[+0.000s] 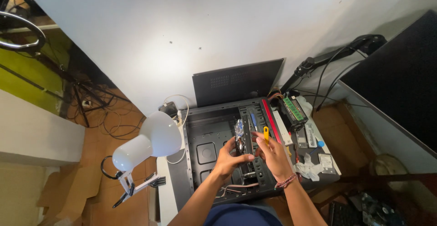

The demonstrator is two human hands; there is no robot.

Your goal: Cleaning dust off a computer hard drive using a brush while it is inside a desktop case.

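An open black computer case (205, 151) lies on its side on a small table. My left hand (230, 157) grips a circuit board (240, 132) with a shiny blue-silver part inside the case, near the drive bays. My right hand (273, 155) holds a yellow-handled screwdriver (266, 134) pointed down at the same spot, right beside the left hand. A bead bracelet sits on my right wrist.
A white desk lamp (148, 141) clamps at the table's left. The case's black side panel (236, 81) leans on the wall. A green memory stick (293, 108), small parts and crumpled tissue (309, 167) lie at right. A dark monitor (400, 80) stands far right. Cables cross the floor at left.
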